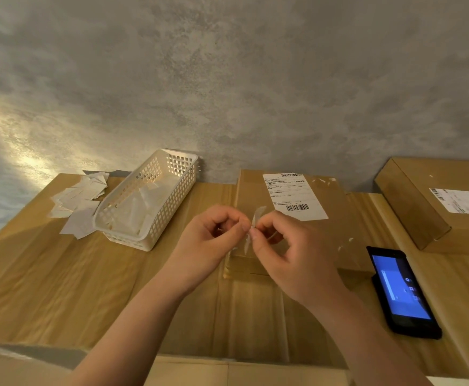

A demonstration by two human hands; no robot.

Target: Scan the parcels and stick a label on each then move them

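Observation:
A flat brown parcel (pixel 328 207) with a white shipping label (pixel 294 196) lies in the middle, just beyond my hands. My left hand (pixel 211 240) and my right hand (pixel 283 252) meet above its near end, both pinching a small pale label strip (pixel 255 221) held edge-on between the fingertips. A second brown parcel (pixel 420 207) with its own printed label sits at the far right. A black handheld scanner (pixel 403 293) with a lit blue screen lies face up to the right of my right hand.
A white perforated basket (pixel 169 196) holding pale sheets stands at the left, with a heap of loose paper slips (pixel 80 201) beside it. Everything rests on a surface of flattened cardboard (pixel 60 274). A grey wall rises directly behind.

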